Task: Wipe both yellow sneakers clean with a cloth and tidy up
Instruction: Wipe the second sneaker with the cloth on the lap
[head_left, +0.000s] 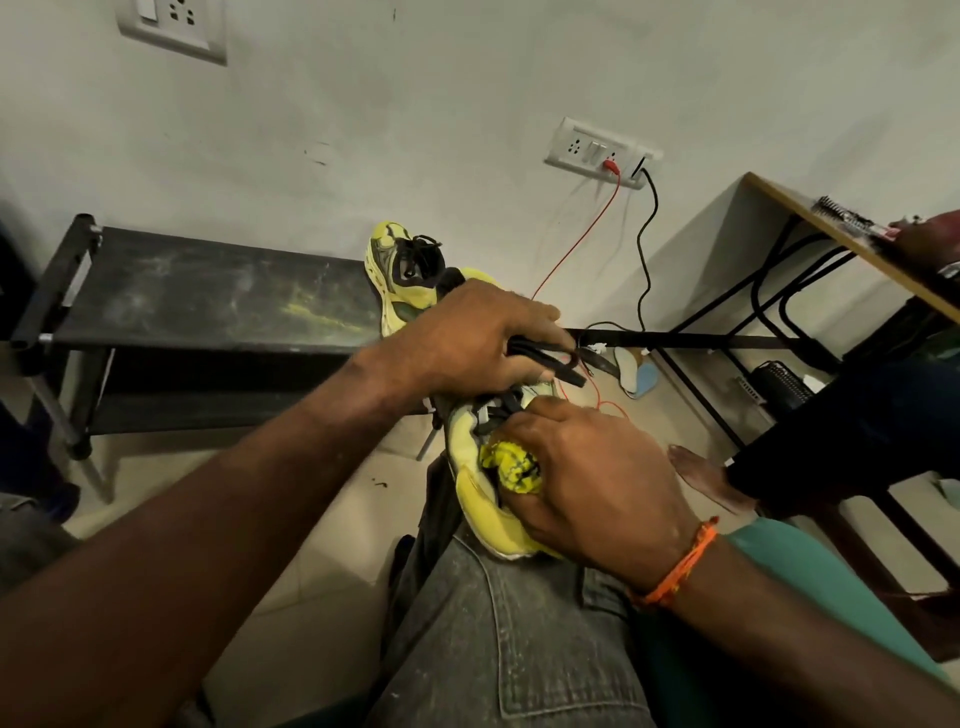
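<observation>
Black shoe rack (208, 291) against the wall; wall socket (602, 153) with red wire (582, 244) and black cable (647, 249).

left hand (483, 332): curled, gripping | right hand (592, 483): apparently curled, pinching | forearms converging

I see a matt yellow sneaker (478, 499) with black fabric laces (545, 358), a crumpled yellow cloth (511, 465) (coarse-looking), faded grey denim (519, 634), and a scuffed black rack (208, 291).

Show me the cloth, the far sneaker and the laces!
cloth (511, 465), head view, on its bunched yellow middle.
far sneaker (387, 270), head view, on its yellow side.
laces (545, 356), head view, on the black strands.
</observation>
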